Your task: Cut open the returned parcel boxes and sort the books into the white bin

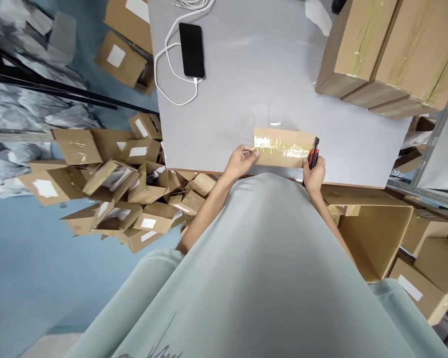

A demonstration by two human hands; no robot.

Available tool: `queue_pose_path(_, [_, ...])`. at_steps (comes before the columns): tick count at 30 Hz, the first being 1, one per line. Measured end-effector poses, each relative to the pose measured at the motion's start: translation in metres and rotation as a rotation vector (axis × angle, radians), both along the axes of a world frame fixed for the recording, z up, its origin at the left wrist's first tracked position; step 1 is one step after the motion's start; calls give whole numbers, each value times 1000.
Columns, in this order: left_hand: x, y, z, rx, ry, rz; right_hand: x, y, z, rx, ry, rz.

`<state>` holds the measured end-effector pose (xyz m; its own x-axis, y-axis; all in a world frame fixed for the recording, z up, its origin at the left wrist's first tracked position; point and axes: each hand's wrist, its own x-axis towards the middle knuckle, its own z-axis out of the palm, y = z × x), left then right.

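A small cardboard box (283, 160) lies at the table's near edge, in front of my body, with shiny tape along its upper face. My left hand (242, 161) is closed at the box's left end, thumb and fingers pinched on its edge. At the right end, my right hand (315, 174) is wrapped round a red and black box cutter (313, 155), which points away from me. That hand's thumb also rests against the box. Whether the cutter's blade is out cannot be made out.
On the grey table (246, 59), a black phone (192, 50) lies joined to a white cable (168, 40). Large taped cartons (392, 49) stand at the back right. Opened boxes (134, 189) pile up on the floor at left. A big open carton (373, 233) sits below the table at right.
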<state>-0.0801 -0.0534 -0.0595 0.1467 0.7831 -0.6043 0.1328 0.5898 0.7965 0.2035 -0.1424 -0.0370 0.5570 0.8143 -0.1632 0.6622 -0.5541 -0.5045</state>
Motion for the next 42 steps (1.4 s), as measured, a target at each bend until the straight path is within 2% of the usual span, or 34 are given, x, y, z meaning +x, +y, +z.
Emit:
queue_pose_path(4, [9,-1,-3,81,-88,3,1,2,-2,0,-44,29])
queue_pose_path(8, [9,-1,-10,137,-94,5,2,1,7,-33,-51,50])
queue_pose_path(11, [5,-1,-17,167,-43,15,1,1,26,-74,-49,91])
queue_pose_path(15, [-2,-1,-24,196,0,45,-12,7,66,-71,-148,138])
queue_pose_path(17, [-6,-1,-25,194,12,62,-26,18,87,-159,-106,262])
queue_pose_path(19, [-11,-1,-26,203,17,83,-45,34,106,-284,-68,464])
queue_pose_path(22, [-18,0,-24,215,9,94,-74,63,125,-431,-150,766])
queue_pose_path(26, [-23,0,-21,190,-5,92,-99,97,130,-604,-335,1016])
queue_pose_path(30, [-24,0,-21,177,-14,91,-106,116,131,-680,-431,1157])
queue_pose_path(42, [-23,0,-29,201,-39,112,-118,140,143,-804,-518,1298])
